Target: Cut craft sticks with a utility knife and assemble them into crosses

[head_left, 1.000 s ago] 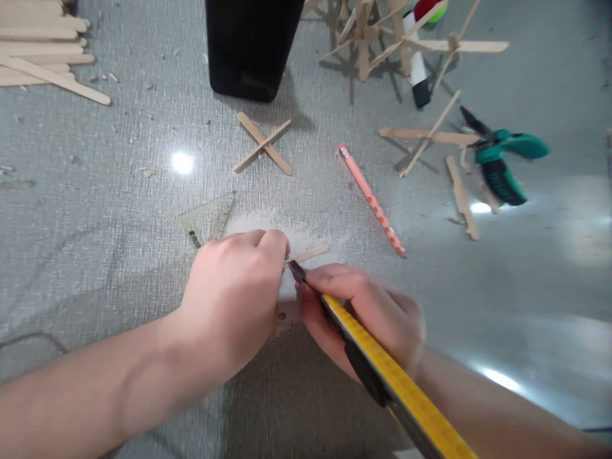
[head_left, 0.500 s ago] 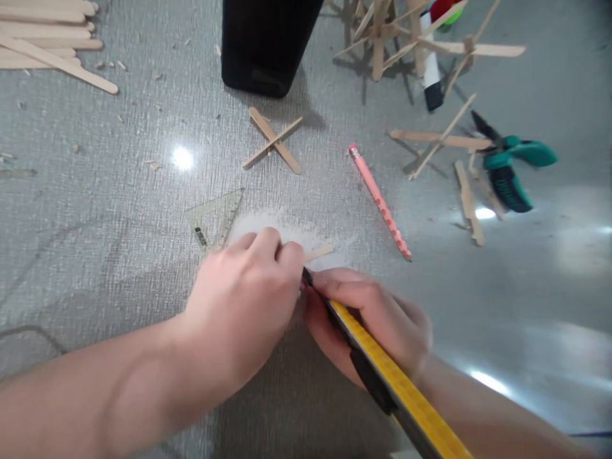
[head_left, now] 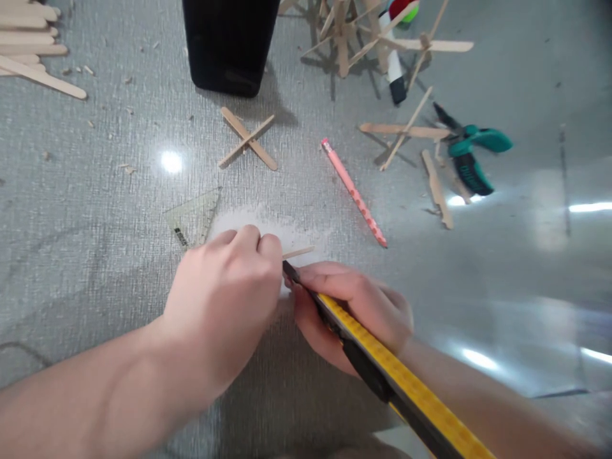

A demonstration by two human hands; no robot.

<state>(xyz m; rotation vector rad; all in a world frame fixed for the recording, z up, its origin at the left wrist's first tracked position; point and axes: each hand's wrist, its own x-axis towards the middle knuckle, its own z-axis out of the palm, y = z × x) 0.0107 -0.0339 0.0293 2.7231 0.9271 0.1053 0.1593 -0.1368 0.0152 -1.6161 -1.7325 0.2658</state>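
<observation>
My left hand [head_left: 229,299] is closed round a thin wooden craft stick [head_left: 300,252], whose free end sticks out to the right past the knuckles; the rest is hidden under the fingers. In my right hand [head_left: 354,306] is a yellow and black utility knife [head_left: 382,354], gripped near its front. The knife's black tip meets the stick beside my left fingers; the blade itself is hard to make out. White dust [head_left: 268,220] covers the table just beyond my hands. A clear set square [head_left: 196,213] lies beyond my left hand, and a pink pencil [head_left: 354,191] beyond my right.
Two crossed craft sticks [head_left: 248,139] lie in front of a black container [head_left: 229,44]. Green-handled pliers [head_left: 471,150] rest at the right near stick scraps [head_left: 437,191]. A stick structure [head_left: 342,38] and a marker [head_left: 394,67] are at the back; more sticks [head_left: 29,48] lie far left.
The whole view has swung to the right, so the table things appear further left. The stick's free end now looks thinner, as if turned. Both hands keep their grips.
</observation>
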